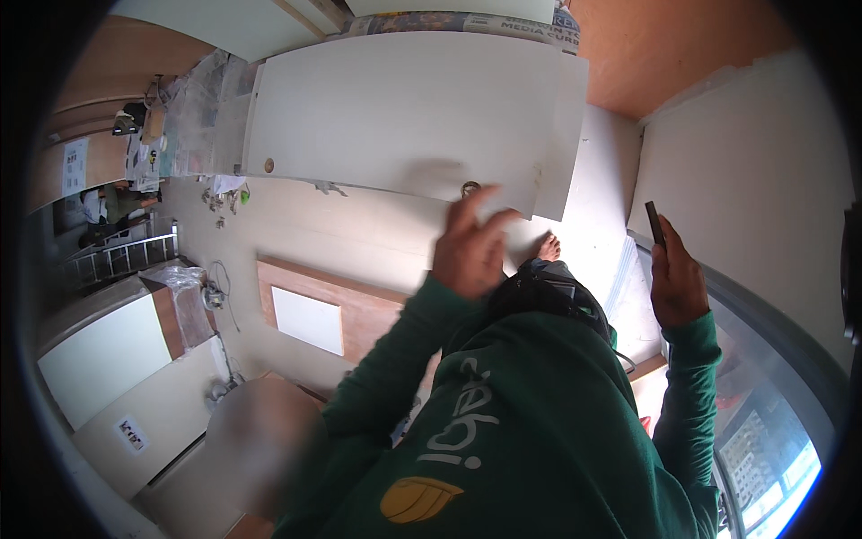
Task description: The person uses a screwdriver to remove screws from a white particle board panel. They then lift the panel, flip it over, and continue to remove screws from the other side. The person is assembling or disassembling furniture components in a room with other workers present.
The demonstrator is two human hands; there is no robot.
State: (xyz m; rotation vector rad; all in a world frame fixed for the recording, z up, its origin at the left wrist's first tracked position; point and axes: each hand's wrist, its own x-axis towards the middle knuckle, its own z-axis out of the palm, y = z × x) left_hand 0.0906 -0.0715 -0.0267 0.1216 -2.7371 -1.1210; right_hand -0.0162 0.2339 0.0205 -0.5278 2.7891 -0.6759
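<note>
A long white panel (404,108) lies across the upper middle, with a small round brownish hole (268,166) near its left end. My left hand (471,242) is raised at its near edge, slightly blurred, fingers bent and apart. Just beyond those fingertips shows a small dark ring-shaped thing (470,188); whether they touch it I cannot tell. On the right, my right hand (680,286) is closed around a dark, narrow, flat bar (655,223) that points up past the fingers. Its exact kind does not show.
Printed paper (521,29) lies beyond the panel. A brown board with a white sheet (308,321) lies at left on the floor. Further left are a power tool with a cord (213,296) and a metal ladder (126,256). A framed window (763,422) stands at right. A blurred round shape (260,440) fills the lower left.
</note>
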